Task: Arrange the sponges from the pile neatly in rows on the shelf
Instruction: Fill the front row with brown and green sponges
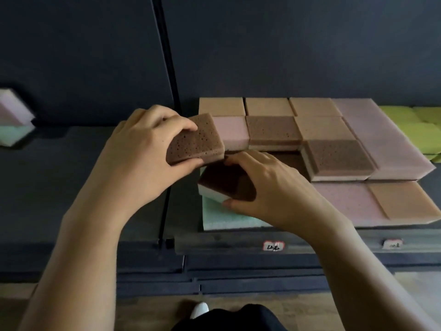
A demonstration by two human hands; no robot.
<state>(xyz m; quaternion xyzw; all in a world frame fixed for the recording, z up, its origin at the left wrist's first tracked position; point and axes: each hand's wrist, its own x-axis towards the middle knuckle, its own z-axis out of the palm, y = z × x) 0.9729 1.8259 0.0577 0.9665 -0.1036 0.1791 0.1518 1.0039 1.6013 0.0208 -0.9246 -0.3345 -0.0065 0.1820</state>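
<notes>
On the dark shelf, at the left end of the sponge rows, the left hand grips a pitted brown sponge. Its thumb is on the near edge and its fingers curl over the far edge, holding the sponge tilted and raised beside a pink sponge in the second row. The right hand clasps a dark brown sponge with a white underside, thumb at its near corner and fingers wrapped over the top. This one sits on a flat green sponge at the front left corner. Behind them lie three tan sponges along the back, more brown and tan ones in the middle, long pink slabs to the right, and yellow-green sponges at the far right. Well apart at the far left sits a blurred pink and green stack. A thin black pole rises between it and the rows, and small white labels mark the shelf's front edge.
</notes>
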